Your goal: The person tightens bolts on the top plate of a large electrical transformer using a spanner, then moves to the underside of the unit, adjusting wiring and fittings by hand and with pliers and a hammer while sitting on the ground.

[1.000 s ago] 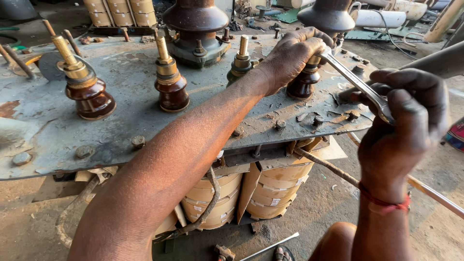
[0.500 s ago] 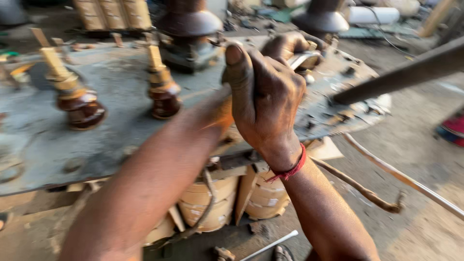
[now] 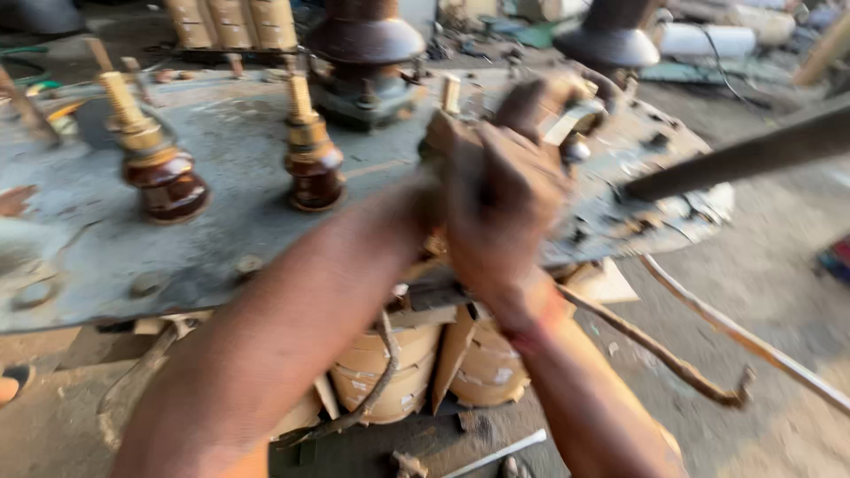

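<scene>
Grey, rust-flecked steel makes up the flat cover plate (image 3: 221, 239) that both hands work over, and it sits above tan paper-wrapped coils (image 3: 390, 372). On the plate stand two brown ceramic insulators with brass threaded studs, one at the left (image 3: 159, 177) and one nearer the middle (image 3: 312, 168).

At the plate's far right edge, the left hand (image 3: 540, 102) curls its fingers round a small pale metal fitting (image 3: 571, 119); motion blur hides how tight the hold is. The right hand (image 3: 496, 212) lies in front of it, back towards the camera, fingers bunched as in a fist. Whether it holds anything, I cannot tell through the blur.

A dark metal bar (image 3: 744, 155) slants in from the right, its tip on the plate just beside the hands. Below the plate's edge, a bent rusty rod (image 3: 673, 354) hangs near the right forearm.
</scene>
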